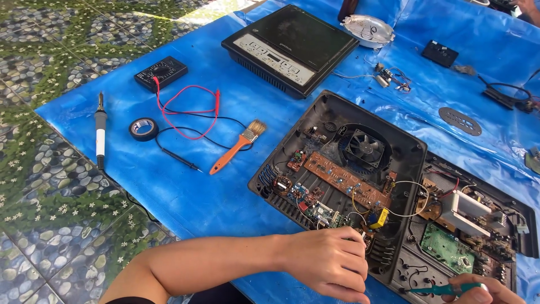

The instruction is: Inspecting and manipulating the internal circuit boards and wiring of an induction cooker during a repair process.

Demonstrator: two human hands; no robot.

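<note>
The opened cooktop (360, 163) lies on its back on the blue tarp (185, 197), at the near right of the sheet, its black shell showing one round fan (364, 148), one long brown circuit board (346, 181) and a smaller green board (447, 247) further right (its right end runs out of view). One more cooktop (292, 46), closed and whole, sits beyond it, with a pale strip of buttons along its near edge; what the buttons show is too small to make out. Left of it lies one black multimeter (161, 72) with a red lead and a black lead trailing toward the person. Near these are one orange-handled paintbrush (236, 147), one soldering iron (100, 132) and one roll of black tape (143, 129). At the far edge rest a white oval part (368, 29) and a tangle of small wired pieces, hard to identify.

The left hand (332, 262) rests on the casing's near rim, fingers curled down into the wiring; whether they pinch anything cannot be told. The right hand (486, 291), mostly cut off by the lower edge, is closed around one green-handled screwdriver (444, 289) whose tip points left over the casing.
</note>
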